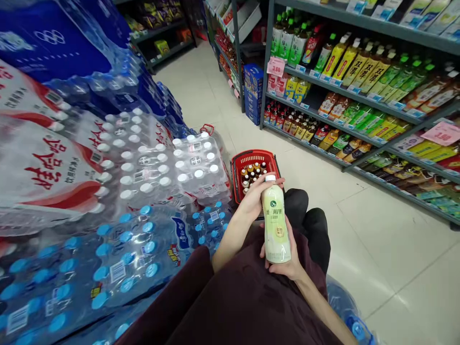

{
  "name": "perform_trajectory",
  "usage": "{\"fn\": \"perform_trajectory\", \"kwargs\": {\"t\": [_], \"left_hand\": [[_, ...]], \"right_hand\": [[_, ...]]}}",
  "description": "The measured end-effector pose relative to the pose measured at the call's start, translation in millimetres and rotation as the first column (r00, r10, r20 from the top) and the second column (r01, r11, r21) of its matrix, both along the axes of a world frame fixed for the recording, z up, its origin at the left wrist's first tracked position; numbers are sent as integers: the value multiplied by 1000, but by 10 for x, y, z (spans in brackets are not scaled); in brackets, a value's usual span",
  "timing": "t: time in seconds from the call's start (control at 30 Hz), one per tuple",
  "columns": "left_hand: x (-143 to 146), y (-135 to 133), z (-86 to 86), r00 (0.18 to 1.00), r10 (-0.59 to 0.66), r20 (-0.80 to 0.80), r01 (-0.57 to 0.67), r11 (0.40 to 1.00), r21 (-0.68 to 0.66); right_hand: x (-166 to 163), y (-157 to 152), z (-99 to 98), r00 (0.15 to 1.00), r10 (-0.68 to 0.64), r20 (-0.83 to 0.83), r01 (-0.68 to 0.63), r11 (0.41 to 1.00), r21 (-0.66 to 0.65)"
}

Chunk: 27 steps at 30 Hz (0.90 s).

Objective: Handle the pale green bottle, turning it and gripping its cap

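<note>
I hold a pale green drink bottle [275,221] with a white cap upright in front of me, above my lap. My left hand [254,197] wraps its upper part near the cap. My right hand [287,261] grips its base from below. Just beyond the bottle, a red shopping basket [237,168] sits on the floor with several small brown bottles inside.
Shrink-wrapped packs of water bottles [143,167] are stacked high on my left. Shelves of bottled and boxed drinks [359,86] line the right side. A tiled aisle [377,225] runs between them, and a large water jug [350,311] lies by my right arm.
</note>
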State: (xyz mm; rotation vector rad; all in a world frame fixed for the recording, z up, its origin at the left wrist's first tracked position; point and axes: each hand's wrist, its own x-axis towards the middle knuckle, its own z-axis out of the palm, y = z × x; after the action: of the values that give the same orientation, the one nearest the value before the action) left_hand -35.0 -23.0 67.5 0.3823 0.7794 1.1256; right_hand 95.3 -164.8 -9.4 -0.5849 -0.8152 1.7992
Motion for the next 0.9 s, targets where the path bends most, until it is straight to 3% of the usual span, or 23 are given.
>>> {"fn": "perform_trajectory", "kwargs": {"t": [0.53,0.9], "left_hand": [[74,-2,-41,983,31,-183,-24,999,41],[79,13,-85,980,33,-198,-30,999,19]], "right_hand": [[-30,35,-23,999,-34,-25,36,998,61],[-5,23,-99,999,-39,-25,40,999,27]]}}
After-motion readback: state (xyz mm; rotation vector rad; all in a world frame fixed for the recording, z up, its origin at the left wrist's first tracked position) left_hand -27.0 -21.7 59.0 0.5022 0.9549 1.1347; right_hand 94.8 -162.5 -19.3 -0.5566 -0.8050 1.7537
